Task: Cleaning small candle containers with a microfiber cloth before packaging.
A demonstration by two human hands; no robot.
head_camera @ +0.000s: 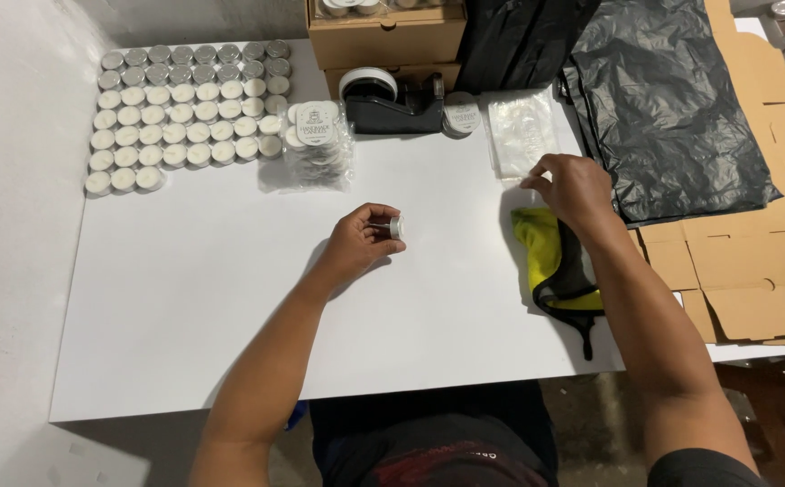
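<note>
My left hand (pixel 362 242) rests on the white table (pixel 185 298) near its middle, fingers closed around a small round tealight candle in a metal cup (pixel 396 226), held on its side. My right hand (pixel 574 185) reaches toward the right part of the table, its fingertips pinching the near edge of a stack of clear plastic bags (pixel 521 133). Just below that hand lies a yellow and black cloth (pixel 557 266).
Rows of many tealight candles (pixel 180 113) fill the table's far left. Beside them stands a pile of clear bags with round labels (pixel 317 144). A black tape dispenser (pixel 392 101) and cardboard boxes (pixel 383 36) sit at the back. Black plastic bags (pixel 672 108) and flat cardboard (pixel 753 280) lie right.
</note>
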